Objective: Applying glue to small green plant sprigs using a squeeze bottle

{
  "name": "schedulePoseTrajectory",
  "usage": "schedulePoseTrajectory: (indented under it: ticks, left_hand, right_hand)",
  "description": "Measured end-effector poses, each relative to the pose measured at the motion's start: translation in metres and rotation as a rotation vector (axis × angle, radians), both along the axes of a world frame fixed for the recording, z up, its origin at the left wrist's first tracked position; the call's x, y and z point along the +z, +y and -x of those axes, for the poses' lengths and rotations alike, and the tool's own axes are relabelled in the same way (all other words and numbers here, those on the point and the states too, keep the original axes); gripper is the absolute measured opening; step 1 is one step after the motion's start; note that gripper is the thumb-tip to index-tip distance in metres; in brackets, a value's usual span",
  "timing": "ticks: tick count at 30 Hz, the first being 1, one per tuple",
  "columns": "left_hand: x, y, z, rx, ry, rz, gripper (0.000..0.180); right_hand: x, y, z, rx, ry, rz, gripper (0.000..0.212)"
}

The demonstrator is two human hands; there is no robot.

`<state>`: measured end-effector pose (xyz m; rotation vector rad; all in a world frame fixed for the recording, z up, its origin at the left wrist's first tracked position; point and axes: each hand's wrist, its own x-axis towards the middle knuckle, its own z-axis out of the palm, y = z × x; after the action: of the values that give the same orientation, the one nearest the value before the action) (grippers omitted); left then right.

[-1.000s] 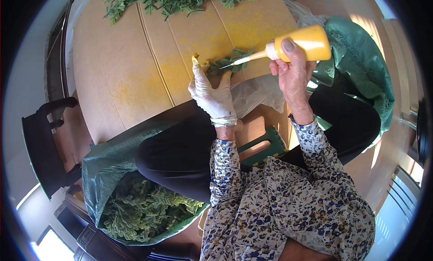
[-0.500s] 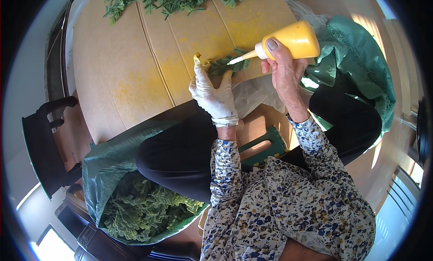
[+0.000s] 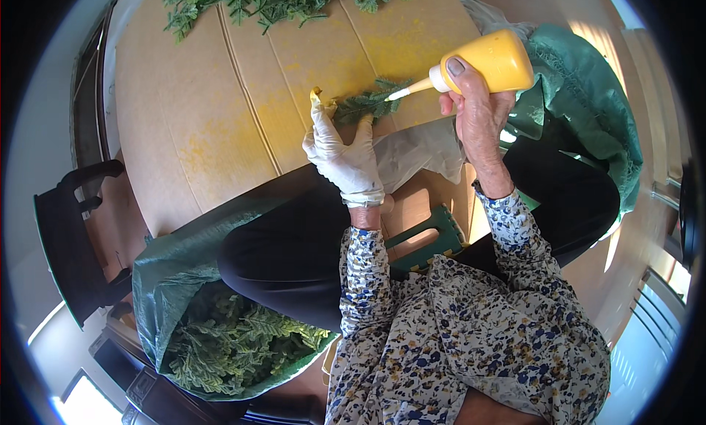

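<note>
My left hand, in a white glove with yellow-stained fingertips, is closed on the near left end of a green artificial fir sprig. The sprig lies over the near edge of the cardboard sheet. Bare, my right hand wraps round a yellow squeeze bottle, tilted with its long nozzle pointing left and down. The pale nozzle tip is at the sprig's needles; whether it touches them I cannot tell.
More fir sprigs lie along the cardboard's far edge. Yellow smears mark its surface. A green sack full of fir greenery stands at lower left. Green woven cloth bunches at right. A dark stool stands at far left.
My right hand has shifted slightly right with the bottle, and the nozzle tip has slid right along the sprig. My left hand, still holding the sprig, has moved a little left.
</note>
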<state>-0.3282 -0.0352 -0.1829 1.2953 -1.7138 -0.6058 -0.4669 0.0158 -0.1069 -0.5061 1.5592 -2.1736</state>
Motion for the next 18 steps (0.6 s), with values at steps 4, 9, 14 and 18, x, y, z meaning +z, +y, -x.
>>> schedulePoseTrajectory:
  ticks: [4,9,14,18]
  left_hand:
    - [0.006,0.001,0.0,0.012,-0.082,-0.014,0.077]
    - [0.008,0.001,0.0,0.01,-0.078,-0.038,0.08]
    - [0.009,0.001,0.0,0.004,-0.08,-0.03,0.08]
    - [0.007,0.002,0.001,0.015,-0.097,-0.025,0.08]
  right_hand:
    - [0.0,0.001,0.003,-0.021,-0.012,-0.021,0.018]
    - [0.001,0.002,0.01,-0.021,-0.032,-0.003,0.02]
    - [0.008,0.001,0.011,-0.044,-0.021,-0.022,0.015]
    - [0.006,0.002,0.018,-0.051,0.001,0.001,0.016]
